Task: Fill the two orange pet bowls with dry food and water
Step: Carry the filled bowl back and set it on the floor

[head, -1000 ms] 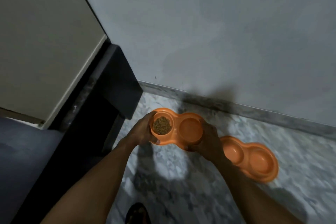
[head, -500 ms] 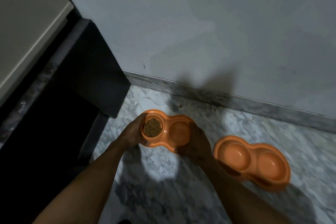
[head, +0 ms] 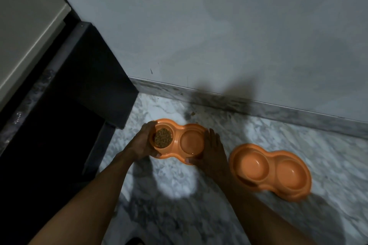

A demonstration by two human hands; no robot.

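Observation:
An orange double pet bowl (head: 178, 127) is low over the marble floor, near the wall. Its left cup holds brown dry food (head: 163, 137); whether its right cup (head: 192, 141) holds anything I cannot tell. My left hand (head: 144, 141) grips its left end. My right hand (head: 212, 150) grips its right end, thumb under the front rim. A second orange double bowl (head: 271, 171) lies on the floor to the right, both cups bare, apart from my hands.
A grey wall (head: 219, 36) with a marble skirting (head: 258, 107) runs behind the bowls. A dark cabinet base (head: 83, 93) with a pale counter above stands at the left. White-grey marble floor (head: 175, 183) spreads in front.
The bowl in my hands has come down closer to the floor and both hands have lowered with it. The view has tipped down toward the floor.

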